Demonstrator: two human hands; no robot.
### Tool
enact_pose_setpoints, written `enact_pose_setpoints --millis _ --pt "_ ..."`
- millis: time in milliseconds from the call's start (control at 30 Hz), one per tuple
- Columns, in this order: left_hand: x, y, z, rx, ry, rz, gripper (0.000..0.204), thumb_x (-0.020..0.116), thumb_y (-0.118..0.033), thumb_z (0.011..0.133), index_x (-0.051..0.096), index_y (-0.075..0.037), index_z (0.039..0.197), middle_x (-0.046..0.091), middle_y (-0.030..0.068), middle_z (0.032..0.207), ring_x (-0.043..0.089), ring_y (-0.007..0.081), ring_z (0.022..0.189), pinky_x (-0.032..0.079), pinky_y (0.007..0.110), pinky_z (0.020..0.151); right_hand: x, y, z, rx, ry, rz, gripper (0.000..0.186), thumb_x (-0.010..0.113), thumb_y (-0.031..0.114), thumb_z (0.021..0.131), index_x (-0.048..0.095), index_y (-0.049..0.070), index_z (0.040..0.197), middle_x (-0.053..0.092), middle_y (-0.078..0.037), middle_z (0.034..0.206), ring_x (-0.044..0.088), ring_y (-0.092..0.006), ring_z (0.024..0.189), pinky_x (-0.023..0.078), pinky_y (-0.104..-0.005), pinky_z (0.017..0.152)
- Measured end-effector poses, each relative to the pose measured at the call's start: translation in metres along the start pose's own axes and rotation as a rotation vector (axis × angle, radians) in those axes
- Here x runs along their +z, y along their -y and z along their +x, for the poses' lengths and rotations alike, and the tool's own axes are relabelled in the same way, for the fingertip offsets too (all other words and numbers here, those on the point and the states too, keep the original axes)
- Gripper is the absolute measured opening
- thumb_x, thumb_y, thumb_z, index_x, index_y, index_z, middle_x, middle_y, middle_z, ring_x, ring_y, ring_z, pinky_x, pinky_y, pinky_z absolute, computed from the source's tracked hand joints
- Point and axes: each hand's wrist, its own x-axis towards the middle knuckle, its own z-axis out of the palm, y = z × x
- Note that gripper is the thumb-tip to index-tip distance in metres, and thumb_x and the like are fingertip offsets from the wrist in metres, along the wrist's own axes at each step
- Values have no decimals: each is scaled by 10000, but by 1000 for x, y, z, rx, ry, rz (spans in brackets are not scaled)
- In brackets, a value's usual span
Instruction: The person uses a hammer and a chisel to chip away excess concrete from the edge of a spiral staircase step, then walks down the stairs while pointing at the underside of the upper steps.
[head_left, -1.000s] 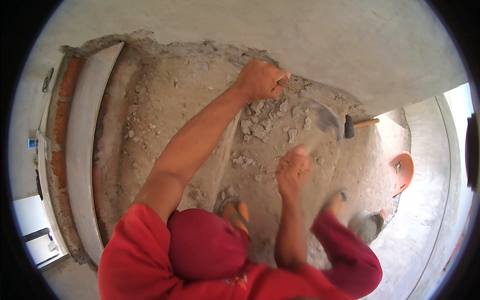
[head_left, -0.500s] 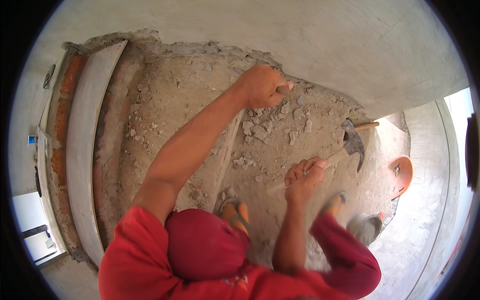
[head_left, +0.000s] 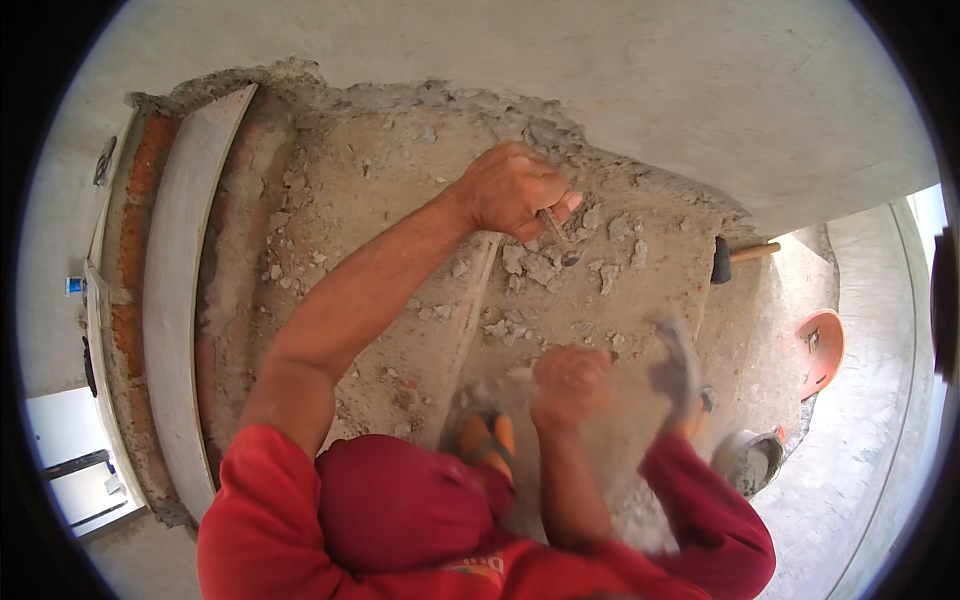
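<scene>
My left hand (head_left: 515,190) is closed in a fist around a metal chisel (head_left: 554,228), beside the chipped lower edge of the plastered wall (head_left: 700,100). One end of the chisel sticks out past the thumb, above loose rubble; the rest is hidden in the fist. My right hand (head_left: 572,388), smeared by motion, grips a claw hammer whose head (head_left: 678,370) is blurred to the right, near my right foot. Hammer and chisel are well apart. Broken pieces of mortar (head_left: 540,268) lie on the dusty ground between my hands and the wall.
A black-headed mallet (head_left: 722,262) with a wooden handle rests near the wall at right. Beyond it are an orange basin (head_left: 822,352) and a bucket with grey contents (head_left: 750,465). On the left, a long pale board (head_left: 178,300) stands beside exposed brick (head_left: 131,260).
The hammer has swung down toward me, with my right hand drawn back slightly left. My left fist has turned, so the chisel's end now shows. The view has shifted a little.
</scene>
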Motion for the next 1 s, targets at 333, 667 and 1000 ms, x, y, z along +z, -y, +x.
enact_pose_setpoints --millis 333,667,1000 --pt "5 1 6 25 -81 13 360 699 -191 917 539 -132 600 620 -24 561 615 172 487 476 329 446 1 -5 6 -131 109 -274 337 498 244 1043 522 86 746 491 -20 651 440 -164 516 413 -319 504" --pt "4 6 5 -28 -139 -30 321 705 -185 913 576 -138 623 678 -23 614 671 165 537 499 328 451 16 8 11 169 96 -583 370 482 311 1070 488 108 760 458 39 668 451 -88 574 375 -201 546" --pt "3 7 3 -43 -142 -38 307 706 -171 905 582 -125 628 705 -10 649 681 171 556 510 336 469 -4 -1 25 -445 89 -846 298 529 259 1029 528 91 784 538 -14 682 483 -144 553 356 -284 467"
